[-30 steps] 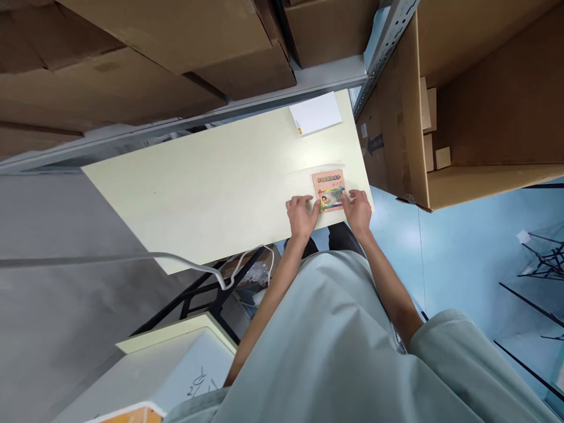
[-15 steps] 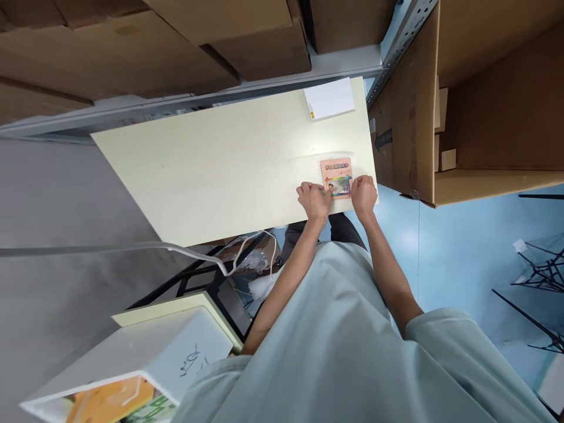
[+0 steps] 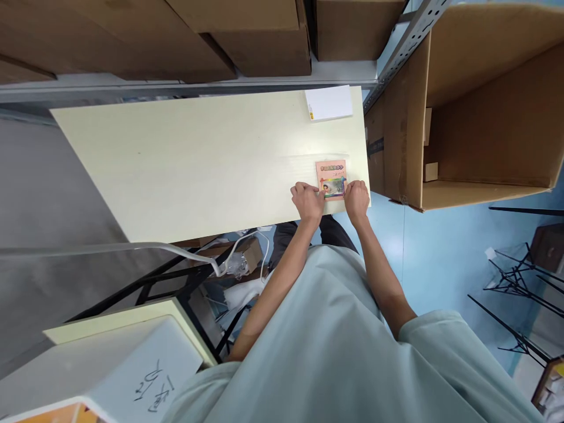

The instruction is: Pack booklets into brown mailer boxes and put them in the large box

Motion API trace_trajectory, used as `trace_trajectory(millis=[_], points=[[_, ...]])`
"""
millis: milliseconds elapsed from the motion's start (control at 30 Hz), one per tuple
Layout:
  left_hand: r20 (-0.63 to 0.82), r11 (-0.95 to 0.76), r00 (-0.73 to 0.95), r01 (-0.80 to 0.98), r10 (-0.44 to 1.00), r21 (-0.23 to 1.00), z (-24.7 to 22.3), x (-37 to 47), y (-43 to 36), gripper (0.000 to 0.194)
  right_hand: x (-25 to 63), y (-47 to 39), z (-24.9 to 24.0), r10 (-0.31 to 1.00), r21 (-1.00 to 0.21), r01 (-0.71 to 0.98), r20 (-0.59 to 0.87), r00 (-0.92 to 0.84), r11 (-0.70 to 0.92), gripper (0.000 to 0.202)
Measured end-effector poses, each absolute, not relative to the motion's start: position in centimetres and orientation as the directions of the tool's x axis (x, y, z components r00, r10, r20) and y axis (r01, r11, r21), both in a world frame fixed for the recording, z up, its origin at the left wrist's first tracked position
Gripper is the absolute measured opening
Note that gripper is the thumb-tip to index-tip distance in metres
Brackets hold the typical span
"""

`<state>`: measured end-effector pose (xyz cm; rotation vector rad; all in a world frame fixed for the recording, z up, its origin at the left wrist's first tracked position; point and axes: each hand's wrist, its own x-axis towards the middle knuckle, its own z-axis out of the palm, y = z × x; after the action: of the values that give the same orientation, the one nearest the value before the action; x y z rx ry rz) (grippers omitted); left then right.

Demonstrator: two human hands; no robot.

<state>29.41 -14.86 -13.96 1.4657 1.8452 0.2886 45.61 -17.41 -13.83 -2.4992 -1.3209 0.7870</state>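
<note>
A small pink booklet [image 3: 331, 170] with a picture on its cover lies near the right end of the pale table [image 3: 198, 164]. Clear plastic shows faintly around and to the left of it. My left hand [image 3: 308, 201] is at the booklet's lower left edge, fingers curled, with the thumb on the cover's edge. At the lower right edge, my right hand [image 3: 356, 200] is closed, its fingertips against the booklet or the plastic; what exactly they pinch is too small to make out.
A white box [image 3: 329, 103] lies at the table's back right. Beyond the right end stands a large open carton [image 3: 403, 123]. Cardboard boxes [image 3: 264, 50] fill a shelf behind. A white cable [image 3: 145, 248] and a white bin [image 3: 150, 376] are at lower left.
The view has shifted a little, so the table and carton appear moved left. My hands stay at the booklet's lower corners, with the right hand slightly closer to its edge.
</note>
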Motion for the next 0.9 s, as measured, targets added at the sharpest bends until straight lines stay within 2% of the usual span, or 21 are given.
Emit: trace_trajectory(millis=[167,333,400,467,533,633,733,800,900], points=[[-0.39,0.316,-0.069,0.722,0.918,0.616,-14.0,29.3,-15.1,0.008,46.3,-16.9,-13.2,0.863,-0.497,0.706,-0.313,0.397,-0.504,0.016],[-0.37,0.275,-0.029,0.723,0.928,0.633,-13.3,29.0,-15.2,0.042,45.6,-17.1,-10.0,0.905,-0.6,0.678,-0.309,0.293,-0.424,0.007],[-0.361,0.252,0.022,0.677,0.932,0.691,-12.7,28.5,-14.8,0.044,44.2,-17.1,-8.4,0.921,-0.641,0.662,-0.299,0.251,-0.388,0.006],[-0.367,0.269,0.081,0.54,0.927,0.798,-11.9,27.6,-14.3,0.031,42.2,-17.0,-6.9,0.934,-0.669,0.654,-0.289,0.208,-0.353,0.008],[-0.399,0.351,0.095,0.323,0.912,0.879,-11.1,26.3,-13.8,0.017,39.9,-16.6,-5.9,0.944,-0.695,0.643,-0.288,0.161,-0.321,0.012],[-0.495,0.491,0.028,0.084,0.869,0.867,-10.5,23.9,-13.2,0.033,37.0,-16.1,-5.5,0.95,-0.749,0.6,-0.305,0.062,-0.28,0.017],[-0.563,0.568,-0.07,0.112,0.823,0.816,-11.1,21.7,-12.6,0.037,35.6,-16.1,-6.4,0.942,-0.837,0.492,-0.324,-0.093,-0.239,0.018],[-0.579,0.596,-0.142,0.187,0.803,0.781,-12.2,20.6,-12.3,0.03,35.7,-16.4,-7.5,0.932,-0.868,0.424,-0.34,-0.129,-0.258,0.024],[-0.571,0.615,-0.229,0.256,0.788,0.746,-13.8,19.5,-11.9,0.014,36.9,-16.8,-9.8,0.924,-0.822,0.44,-0.38,0.05,-0.362,0.034]])
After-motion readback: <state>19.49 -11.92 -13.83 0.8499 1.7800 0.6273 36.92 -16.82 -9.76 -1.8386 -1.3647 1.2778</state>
